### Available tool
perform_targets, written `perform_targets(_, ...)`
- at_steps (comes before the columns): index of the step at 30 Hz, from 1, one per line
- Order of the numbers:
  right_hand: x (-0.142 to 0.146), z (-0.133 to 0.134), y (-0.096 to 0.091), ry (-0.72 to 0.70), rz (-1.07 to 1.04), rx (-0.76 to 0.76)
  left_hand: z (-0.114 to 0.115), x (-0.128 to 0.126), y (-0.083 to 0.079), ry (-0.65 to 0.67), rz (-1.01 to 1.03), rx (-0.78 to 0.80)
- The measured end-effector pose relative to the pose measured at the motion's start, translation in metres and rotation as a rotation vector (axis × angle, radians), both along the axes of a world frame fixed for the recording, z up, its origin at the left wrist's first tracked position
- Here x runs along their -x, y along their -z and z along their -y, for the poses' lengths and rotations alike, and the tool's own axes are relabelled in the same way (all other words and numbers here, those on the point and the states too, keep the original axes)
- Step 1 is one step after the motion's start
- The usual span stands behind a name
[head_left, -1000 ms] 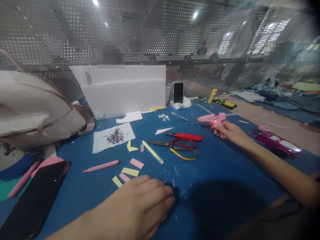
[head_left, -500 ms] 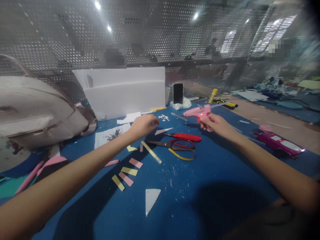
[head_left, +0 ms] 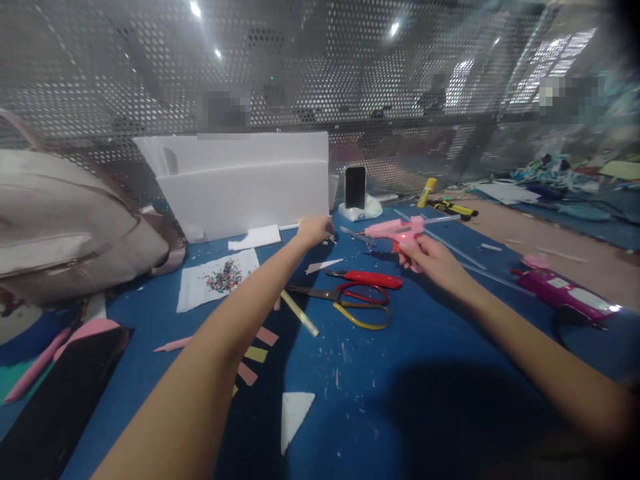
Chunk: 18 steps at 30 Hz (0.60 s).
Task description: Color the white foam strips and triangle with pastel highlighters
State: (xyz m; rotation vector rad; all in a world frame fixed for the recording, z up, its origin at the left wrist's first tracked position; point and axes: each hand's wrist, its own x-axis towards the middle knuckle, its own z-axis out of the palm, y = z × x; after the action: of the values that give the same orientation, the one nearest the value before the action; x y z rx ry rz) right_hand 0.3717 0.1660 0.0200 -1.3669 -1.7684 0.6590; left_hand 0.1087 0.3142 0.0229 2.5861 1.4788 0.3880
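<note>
My right hand [head_left: 433, 259] is closed round the grip of a pink glue gun [head_left: 393, 229], whose red light glows and whose nozzle points left. My left hand [head_left: 314, 231] reaches far across the blue table [head_left: 425, 387], fingers curled down over small white scraps beside the nozzle; what they pinch is hidden. A white paper triangle [head_left: 323, 266] lies just below that hand. Nearer me lie a red-handled cutter [head_left: 373, 278], scissors [head_left: 353, 301] with red and yellow handles, and a white foam triangle [head_left: 294, 412].
White foam boards [head_left: 240, 180] and a phone on a stand [head_left: 355, 188] stand at the back. A pale bag [head_left: 70, 220] fills the left. A glitter-strewn sheet [head_left: 217, 279], a yellow stick [head_left: 300, 313], coloured strips [head_left: 257, 354], a dark phone [head_left: 55, 400] and a magenta object [head_left: 565, 294] lie about.
My left hand lifted off the white foam triangle near me and stretched forward to the scraps by the glue gun. My right hand brought the glue gun a little leftward.
</note>
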Motion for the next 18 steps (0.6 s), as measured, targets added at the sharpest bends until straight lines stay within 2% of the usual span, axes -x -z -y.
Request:
perform_targets(8,0.0,0.001,0.001,0.005,-0.01,-0.024,-0.019,0.0,0.009,-0.074,0.076,0.093)
perform_targets(18,0.0,-0.002,0.006,-0.011,-0.009,-0.03,-0.025,0.013,0.012,-0.122,0.314,0.215)
